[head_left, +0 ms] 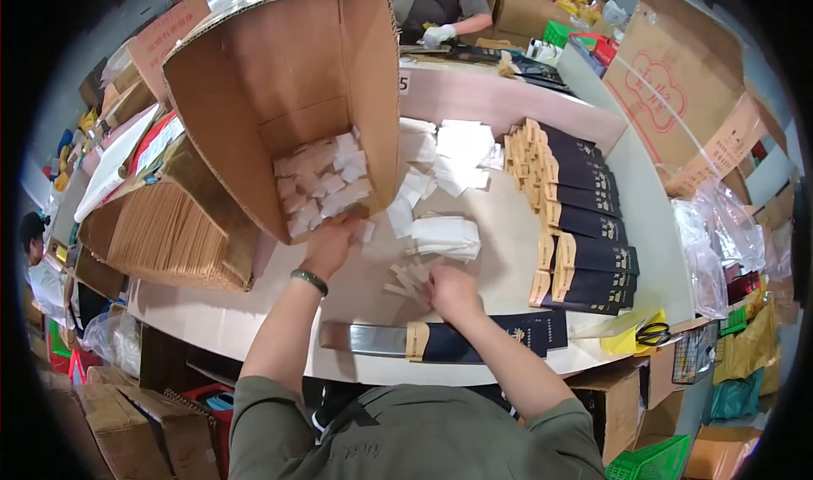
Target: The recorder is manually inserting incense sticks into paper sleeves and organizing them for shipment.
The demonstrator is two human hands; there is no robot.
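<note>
My left hand (332, 245) reaches to the lower edge of an open cardboard box (296, 65) tipped toward me. Its fingers stretch out over small white packets (326, 175) piled inside, the tips partly hidden. Beside that hand lies one loose packet (365, 231). On the table, my right hand (453, 292) has its fingers closed on thin pale strips (410, 278), several of which fan out to its left. Just beyond it sits a stack of white paper pieces (446, 237). Below my right forearm lies a dark sleeve with a tan band (417, 342), a shiny flat metallic piece (366, 338) extending from its left end.
Dark and tan sleeves (593, 264) are stacked in rows at the right. More white papers (464, 146) lie toward the back. Black-handled scissors (652, 334) rest at the right edge. A carton of brown cardboard sheets (169, 234) stands left. Across the partition, a gloved person (439, 34) works.
</note>
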